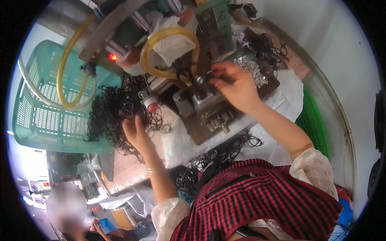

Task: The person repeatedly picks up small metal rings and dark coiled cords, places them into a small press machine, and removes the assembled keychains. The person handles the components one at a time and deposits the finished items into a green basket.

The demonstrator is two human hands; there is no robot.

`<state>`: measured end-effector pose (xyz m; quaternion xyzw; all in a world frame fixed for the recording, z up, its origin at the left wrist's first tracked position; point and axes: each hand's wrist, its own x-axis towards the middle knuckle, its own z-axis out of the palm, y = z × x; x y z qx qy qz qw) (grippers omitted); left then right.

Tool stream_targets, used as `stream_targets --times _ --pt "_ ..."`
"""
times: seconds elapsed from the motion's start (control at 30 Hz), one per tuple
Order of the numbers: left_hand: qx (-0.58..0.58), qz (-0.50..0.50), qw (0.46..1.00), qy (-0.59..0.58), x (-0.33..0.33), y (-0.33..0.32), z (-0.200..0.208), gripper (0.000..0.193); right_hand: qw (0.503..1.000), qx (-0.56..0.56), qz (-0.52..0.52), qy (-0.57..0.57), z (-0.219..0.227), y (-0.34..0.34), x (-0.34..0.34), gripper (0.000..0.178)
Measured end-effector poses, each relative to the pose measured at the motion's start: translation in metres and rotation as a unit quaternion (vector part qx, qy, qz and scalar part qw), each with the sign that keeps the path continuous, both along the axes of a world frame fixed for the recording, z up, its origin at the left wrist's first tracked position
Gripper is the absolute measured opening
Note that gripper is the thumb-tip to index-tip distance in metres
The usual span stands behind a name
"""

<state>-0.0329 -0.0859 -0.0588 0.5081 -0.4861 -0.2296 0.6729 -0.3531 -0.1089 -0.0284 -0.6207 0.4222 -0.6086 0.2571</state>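
Observation:
My right hand [238, 85] reaches in from the right to the die [202, 90] of a bench press. Its thumb and forefinger are bent toward each other beside the small metal piece on top. Blur hides what lies between those fingertips. My left hand [136, 132] hovers at the near edge of a heap of black cord loops [110, 110], its fingers loosely bent and a little apart, with nothing visible in them. Small shiny metal parts [250, 69] fill a dark tray right behind my right hand.
A yellow hose [171, 33] loops above the die. At left stands a teal plastic basket [52, 124]. More black loops [229, 148] lie near my apron, and others at the far right. A green basket [313, 120] sits low at right. Another person [68, 209] is at lower left.

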Motion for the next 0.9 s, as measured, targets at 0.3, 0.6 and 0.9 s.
stream_targets --times 0.3,0.6,0.9 --pt "-0.168 0.031 0.985 0.002 -0.060 0.031 0.046 0.008 0.966 0.136 0.111 -0.189 -0.002 0.012 0.020 0.036" --pt "-0.250 -0.136 0.958 -0.032 -0.086 0.045 0.123 0.015 0.960 0.116 0.143 -0.212 0.030 0.048 0.026 0.039" --pt "-0.079 -0.164 0.976 -0.121 -0.145 0.022 0.101 0.013 0.884 -0.033 -0.256 0.391 -0.066 -0.016 -0.077 0.019"
